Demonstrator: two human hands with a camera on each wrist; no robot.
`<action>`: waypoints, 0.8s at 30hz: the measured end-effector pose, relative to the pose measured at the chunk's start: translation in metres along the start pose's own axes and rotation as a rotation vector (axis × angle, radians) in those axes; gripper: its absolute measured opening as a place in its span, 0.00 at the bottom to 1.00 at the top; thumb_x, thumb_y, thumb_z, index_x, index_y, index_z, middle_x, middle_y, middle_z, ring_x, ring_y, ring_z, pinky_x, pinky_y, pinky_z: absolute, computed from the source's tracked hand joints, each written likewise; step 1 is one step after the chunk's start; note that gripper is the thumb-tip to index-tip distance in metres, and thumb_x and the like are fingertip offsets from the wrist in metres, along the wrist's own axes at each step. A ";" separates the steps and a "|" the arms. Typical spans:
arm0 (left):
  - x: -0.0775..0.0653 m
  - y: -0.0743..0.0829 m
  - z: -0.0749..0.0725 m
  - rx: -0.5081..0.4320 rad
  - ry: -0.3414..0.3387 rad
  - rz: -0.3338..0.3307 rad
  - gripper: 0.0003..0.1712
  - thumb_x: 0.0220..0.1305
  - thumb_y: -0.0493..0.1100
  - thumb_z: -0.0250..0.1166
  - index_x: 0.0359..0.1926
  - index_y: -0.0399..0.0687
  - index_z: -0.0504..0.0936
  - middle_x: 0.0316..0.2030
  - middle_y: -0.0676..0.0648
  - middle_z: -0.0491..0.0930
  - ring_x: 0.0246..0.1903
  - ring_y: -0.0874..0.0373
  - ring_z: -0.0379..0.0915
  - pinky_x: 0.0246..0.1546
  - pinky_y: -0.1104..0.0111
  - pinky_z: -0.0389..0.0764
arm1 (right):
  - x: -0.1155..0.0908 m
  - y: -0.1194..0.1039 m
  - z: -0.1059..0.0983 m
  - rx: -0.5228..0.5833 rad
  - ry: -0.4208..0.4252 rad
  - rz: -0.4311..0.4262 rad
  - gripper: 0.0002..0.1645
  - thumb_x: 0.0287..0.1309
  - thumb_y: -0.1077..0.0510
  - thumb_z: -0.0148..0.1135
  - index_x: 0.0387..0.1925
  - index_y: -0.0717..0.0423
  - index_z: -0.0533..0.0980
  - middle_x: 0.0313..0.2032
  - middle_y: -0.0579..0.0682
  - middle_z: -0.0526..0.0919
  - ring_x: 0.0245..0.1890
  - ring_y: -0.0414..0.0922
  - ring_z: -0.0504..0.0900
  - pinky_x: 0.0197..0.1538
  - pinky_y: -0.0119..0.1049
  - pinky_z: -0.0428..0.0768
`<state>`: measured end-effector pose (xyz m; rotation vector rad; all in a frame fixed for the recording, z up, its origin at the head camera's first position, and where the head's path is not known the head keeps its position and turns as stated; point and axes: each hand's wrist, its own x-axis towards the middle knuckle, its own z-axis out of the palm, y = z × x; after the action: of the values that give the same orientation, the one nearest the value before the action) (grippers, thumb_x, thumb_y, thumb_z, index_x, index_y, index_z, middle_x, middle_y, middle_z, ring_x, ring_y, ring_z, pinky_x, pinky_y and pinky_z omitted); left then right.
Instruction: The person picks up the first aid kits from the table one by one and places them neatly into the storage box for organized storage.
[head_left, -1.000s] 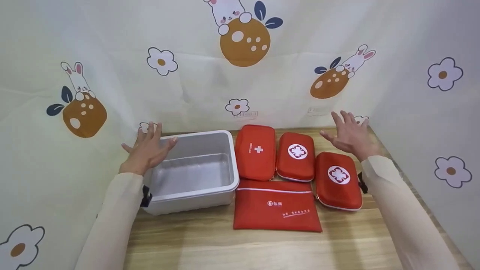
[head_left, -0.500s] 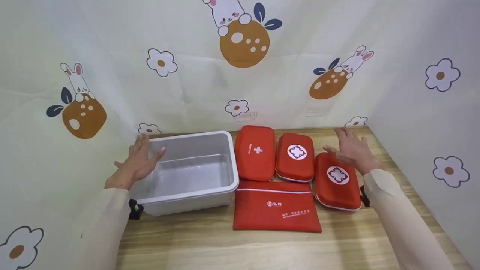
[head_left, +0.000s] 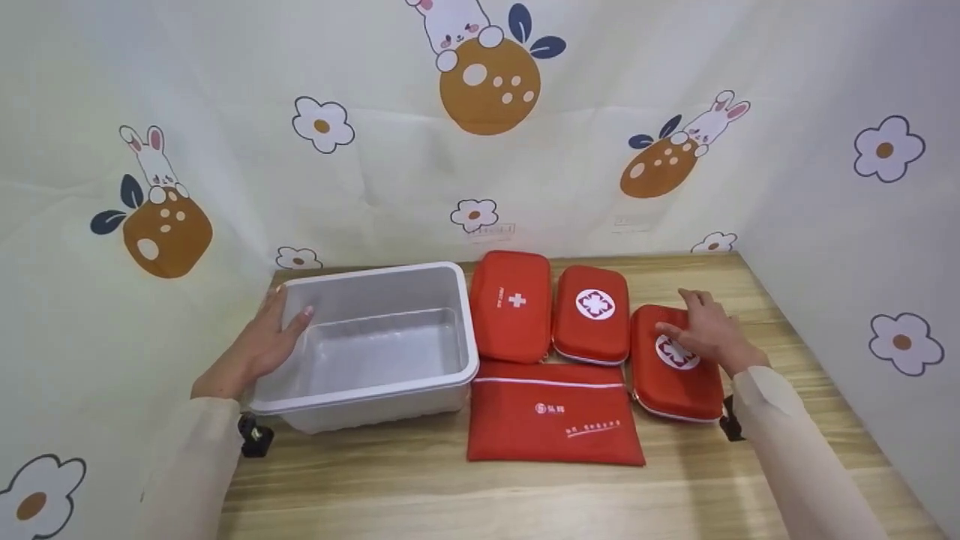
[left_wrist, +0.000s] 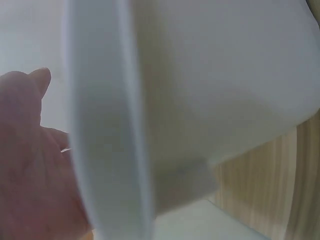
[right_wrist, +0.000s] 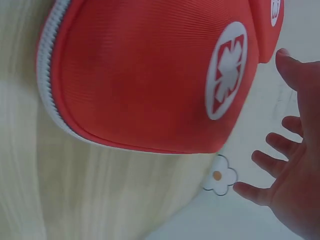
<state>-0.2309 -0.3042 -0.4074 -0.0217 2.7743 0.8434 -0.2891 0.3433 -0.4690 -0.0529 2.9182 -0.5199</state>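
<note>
My left hand is at the left rim of a pale grey plastic bin, its thumb above the opening. In the left wrist view the blurred bin rim partly hides that hand; contact cannot be told. My right hand hovers at the upper right of a red first-aid case with a white round emblem, partly covering it. The right wrist view shows this hand with spread fingers, apart from the zipped case. Neither hand holds anything.
Left of that case lie a similar red case and a red first-aid pouch with a white cross. A flat red zip pouch lies in front of them. A printed curtain encloses the wooden table.
Both hands have come lower and nearer. The left hand has shifted left to the bin's rim, and the right has dropped over the rightmost case. Bin, cases and pouches have stayed put.
</note>
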 end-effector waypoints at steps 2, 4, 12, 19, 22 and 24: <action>-0.001 -0.003 0.000 -0.030 0.004 -0.003 0.56 0.73 0.73 0.36 0.77 0.36 0.25 0.76 0.29 0.22 0.76 0.27 0.23 0.73 0.33 0.35 | -0.002 0.006 0.004 0.029 -0.009 0.004 0.58 0.63 0.37 0.62 0.76 0.68 0.47 0.69 0.78 0.54 0.64 0.73 0.62 0.67 0.74 0.62; -0.002 -0.006 0.001 -0.061 0.008 -0.016 0.54 0.74 0.71 0.36 0.77 0.37 0.25 0.77 0.30 0.22 0.76 0.28 0.23 0.74 0.33 0.35 | -0.003 0.010 0.008 0.062 -0.027 0.017 0.57 0.64 0.37 0.61 0.76 0.68 0.47 0.69 0.78 0.53 0.62 0.72 0.63 0.66 0.72 0.67; -0.007 -0.016 0.005 -0.117 -0.016 -0.025 0.44 0.80 0.60 0.35 0.78 0.39 0.26 0.77 0.34 0.22 0.77 0.32 0.20 0.75 0.36 0.33 | -0.003 0.020 0.009 0.219 -0.122 0.114 0.64 0.63 0.34 0.61 0.77 0.70 0.39 0.69 0.79 0.48 0.60 0.69 0.65 0.67 0.65 0.72; -0.007 -0.024 0.006 -0.122 -0.012 -0.015 0.38 0.81 0.52 0.33 0.78 0.43 0.28 0.78 0.37 0.24 0.78 0.35 0.21 0.75 0.37 0.33 | 0.001 0.024 0.011 0.265 -0.184 0.208 0.69 0.59 0.31 0.63 0.77 0.68 0.36 0.68 0.78 0.47 0.59 0.67 0.66 0.65 0.60 0.76; -0.008 -0.029 0.006 -0.131 -0.014 -0.023 0.36 0.81 0.53 0.32 0.79 0.50 0.28 0.79 0.39 0.27 0.78 0.33 0.24 0.75 0.35 0.36 | 0.002 0.023 0.010 0.254 -0.189 0.227 0.70 0.58 0.32 0.65 0.76 0.70 0.38 0.64 0.77 0.50 0.57 0.66 0.68 0.63 0.58 0.79; -0.009 -0.031 0.007 -0.146 -0.011 -0.031 0.35 0.81 0.55 0.31 0.79 0.54 0.28 0.79 0.40 0.28 0.78 0.32 0.26 0.74 0.34 0.37 | 0.003 0.022 0.009 0.239 -0.191 0.235 0.70 0.57 0.32 0.66 0.76 0.72 0.39 0.62 0.77 0.51 0.55 0.66 0.70 0.61 0.56 0.81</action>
<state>-0.2181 -0.3265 -0.4277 -0.0848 2.6886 1.0335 -0.2907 0.3604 -0.4856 0.2541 2.6111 -0.7705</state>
